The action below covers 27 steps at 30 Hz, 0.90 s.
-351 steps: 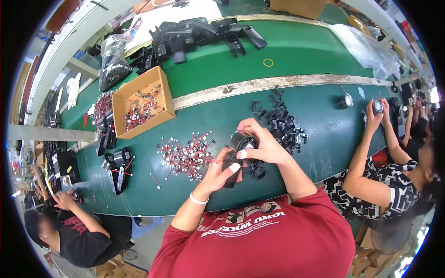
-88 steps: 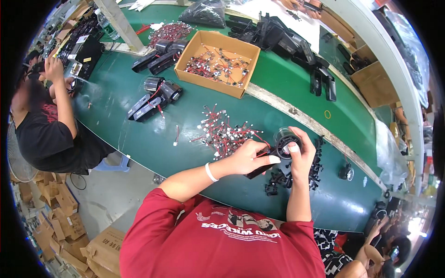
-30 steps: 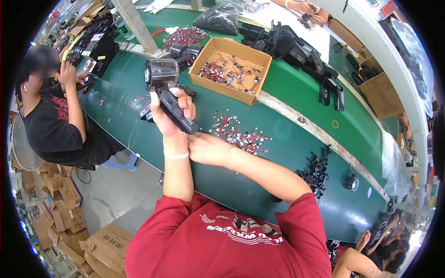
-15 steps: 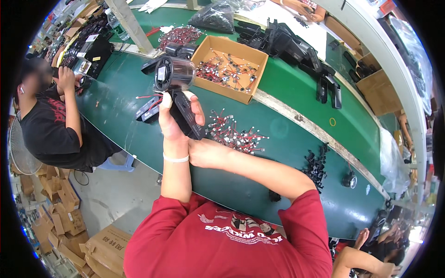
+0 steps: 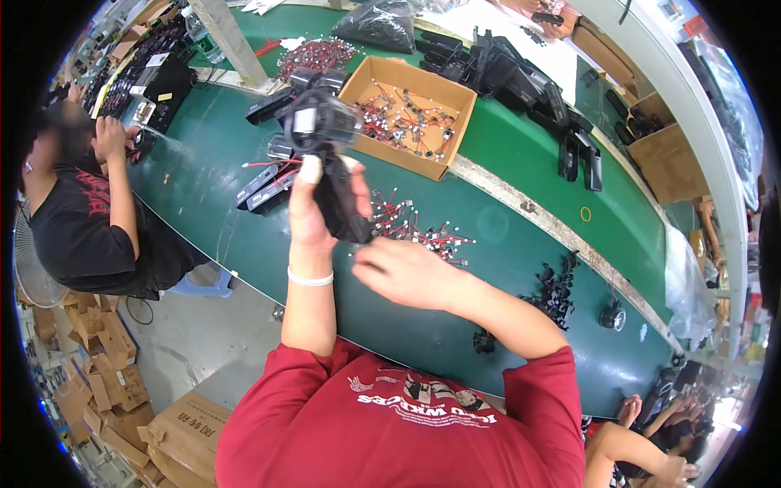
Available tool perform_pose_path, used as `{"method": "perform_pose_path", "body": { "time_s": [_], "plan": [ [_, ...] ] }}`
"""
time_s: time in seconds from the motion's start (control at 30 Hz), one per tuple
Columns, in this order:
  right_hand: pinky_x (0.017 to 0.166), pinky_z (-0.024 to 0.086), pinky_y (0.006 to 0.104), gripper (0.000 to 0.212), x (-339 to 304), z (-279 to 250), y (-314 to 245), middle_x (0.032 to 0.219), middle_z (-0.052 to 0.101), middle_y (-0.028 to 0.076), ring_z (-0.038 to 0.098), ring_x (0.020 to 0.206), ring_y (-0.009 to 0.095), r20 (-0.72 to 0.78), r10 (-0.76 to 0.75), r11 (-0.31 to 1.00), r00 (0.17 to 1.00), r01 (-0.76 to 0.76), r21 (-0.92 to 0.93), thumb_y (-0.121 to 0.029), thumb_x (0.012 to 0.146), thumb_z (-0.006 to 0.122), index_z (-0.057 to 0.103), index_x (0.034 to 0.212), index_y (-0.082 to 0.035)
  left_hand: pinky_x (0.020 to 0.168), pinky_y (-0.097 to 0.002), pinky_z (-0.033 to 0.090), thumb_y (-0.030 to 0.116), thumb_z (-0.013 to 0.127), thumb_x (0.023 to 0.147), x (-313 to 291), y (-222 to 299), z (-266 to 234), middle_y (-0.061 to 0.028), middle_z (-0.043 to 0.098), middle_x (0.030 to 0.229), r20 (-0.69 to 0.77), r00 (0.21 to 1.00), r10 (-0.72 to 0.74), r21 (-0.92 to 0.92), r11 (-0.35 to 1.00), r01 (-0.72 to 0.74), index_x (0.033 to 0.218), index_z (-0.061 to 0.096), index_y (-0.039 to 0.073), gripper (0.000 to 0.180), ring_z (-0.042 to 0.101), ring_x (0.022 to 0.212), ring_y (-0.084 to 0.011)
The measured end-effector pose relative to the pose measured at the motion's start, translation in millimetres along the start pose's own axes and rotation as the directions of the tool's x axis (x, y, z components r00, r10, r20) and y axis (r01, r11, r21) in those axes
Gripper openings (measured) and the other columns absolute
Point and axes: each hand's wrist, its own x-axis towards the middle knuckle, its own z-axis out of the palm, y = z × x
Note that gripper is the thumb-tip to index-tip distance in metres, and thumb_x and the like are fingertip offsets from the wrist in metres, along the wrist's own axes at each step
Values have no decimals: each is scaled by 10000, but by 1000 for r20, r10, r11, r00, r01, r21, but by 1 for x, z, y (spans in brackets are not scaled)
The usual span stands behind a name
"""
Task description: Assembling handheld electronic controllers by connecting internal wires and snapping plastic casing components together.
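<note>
My left hand is closed round the black handle of a handheld device, which looks like a small handheld vacuum. Its clear round cup stands up beyond my fingers, blurred by motion. Just off the lower end of the handle is my right hand, with fingers curled together; whatever they may hold is hidden. Beyond it lies a loose pile of red and black wires with white connectors. Left of the device, black battery packs with red leads rest on the green table.
A cardboard box of wired parts stands past the device. Small black parts and a little round motor lie to the right. Black housings are heaped beyond a raised strip. A co-worker sits at the left.
The device has shifted slightly right in my left hand. My right hand has moved right and a little away from my left wrist, and now sits by the handle's lower end.
</note>
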Motion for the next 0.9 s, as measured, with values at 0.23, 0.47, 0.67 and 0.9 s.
{"method": "perform_pose_path", "body": {
  "time_s": [0.23, 0.47, 0.67, 0.9],
  "plan": [
    [643, 521, 262, 156, -53, -47, -3, 1045, 606, 149, 610, 787, 160, -276, 779, 475, 563, -243, 845, 87, 889, 550, 612, 1025, 43, 616, -321, 570, 410, 540, 952, -11, -51, 42, -146, 680, 801, 100, 961, -258, 186, 954, 237, 1016, 628, -93, 515, 671, 632, -214],
    [723, 529, 314, 187, -72, -32, -15, 1099, 576, 153, 606, 843, 184, -384, 786, 566, 484, -312, 763, 113, 915, 511, 589, 1077, 65, 610, -316, 561, 458, 489, 978, -19, -89, 48, -118, 669, 786, 94, 918, -385, 1, 922, 387, 1015, 603, -71, 542, 663, 636, -206],
    [755, 553, 323, 248, -87, -42, -20, 1108, 631, 162, 677, 890, 227, -421, 638, 770, 645, -557, 312, 120, 831, 602, 631, 1067, 52, 597, -311, 562, 467, 472, 989, -18, -98, 47, -101, 661, 764, 73, 857, -510, -112, 850, 515, 1007, 601, -56, 538, 661, 617, -204],
    [649, 515, 280, 173, -117, -65, -15, 910, 652, 108, 633, 718, 182, -217, 680, 701, 700, -534, 473, 24, 769, 729, 635, 913, 4, 552, -310, 557, 448, 488, 980, -23, -97, 60, -113, 674, 764, 124, 756, -643, 231, 760, 608, 989, 622, -70, 534, 649, 571, -199]
  ]
}}
